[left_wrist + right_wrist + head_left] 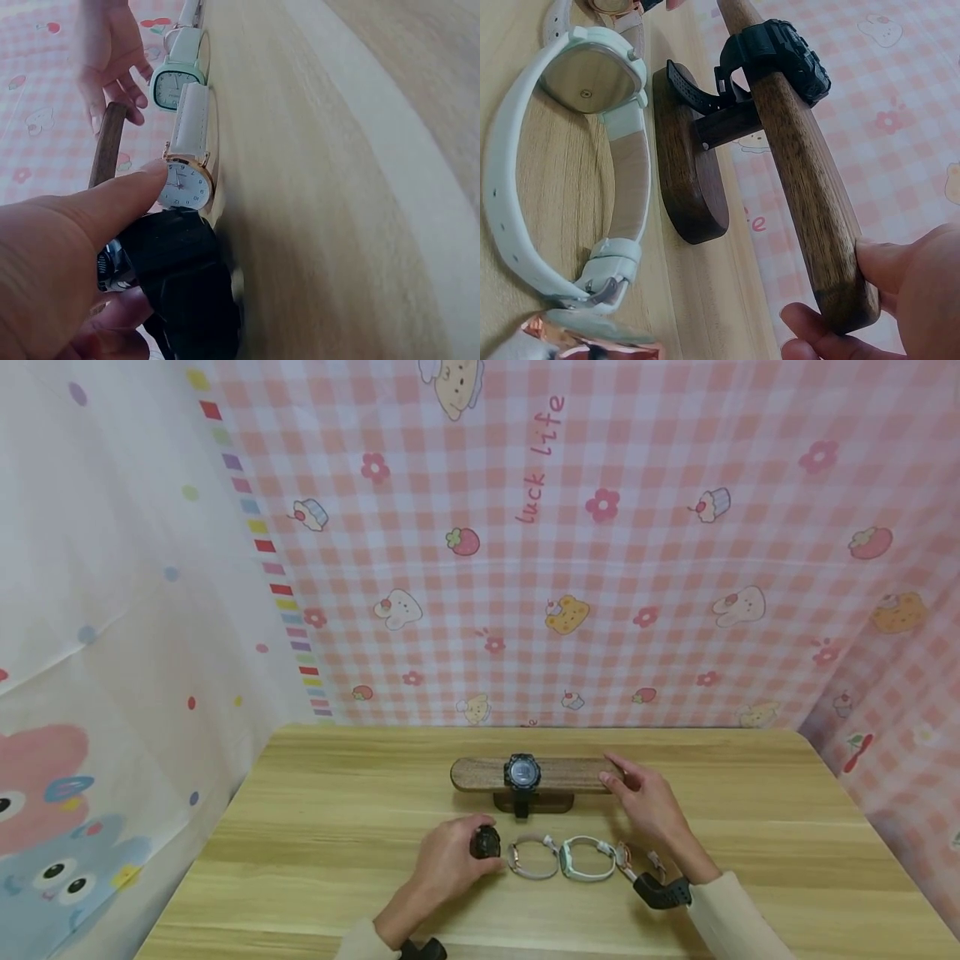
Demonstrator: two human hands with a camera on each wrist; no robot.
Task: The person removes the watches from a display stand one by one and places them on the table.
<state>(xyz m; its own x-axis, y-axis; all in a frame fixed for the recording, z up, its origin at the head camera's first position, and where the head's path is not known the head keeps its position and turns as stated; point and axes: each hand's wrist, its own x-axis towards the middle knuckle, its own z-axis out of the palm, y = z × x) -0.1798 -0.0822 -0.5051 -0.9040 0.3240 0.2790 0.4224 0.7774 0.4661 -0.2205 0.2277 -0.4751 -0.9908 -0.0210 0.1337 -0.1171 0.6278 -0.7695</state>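
Note:
A dark wooden watch stand (577,771), a long bar on a short post and base, stands at the middle back of the table, with a black digital watch (522,772) strapped round its bar. My right hand (651,802) pinches the bar's right end between thumb and fingers. In front of the stand, my left hand (450,860) holds another black watch (486,842) between thumb and fingers; its strap (184,277) hides part of the fingers in the left wrist view. Beside that watch sits a white-strapped watch (184,184) with a rose-gold case.
A mint-green watch (588,858) stands on its side to the right of the white one. Beyond it, a rose-gold watch (624,856) is partly hidden by the right wrist's black strap (662,891). A checked pink cloth (675,568) hangs behind the wooden table (337,793).

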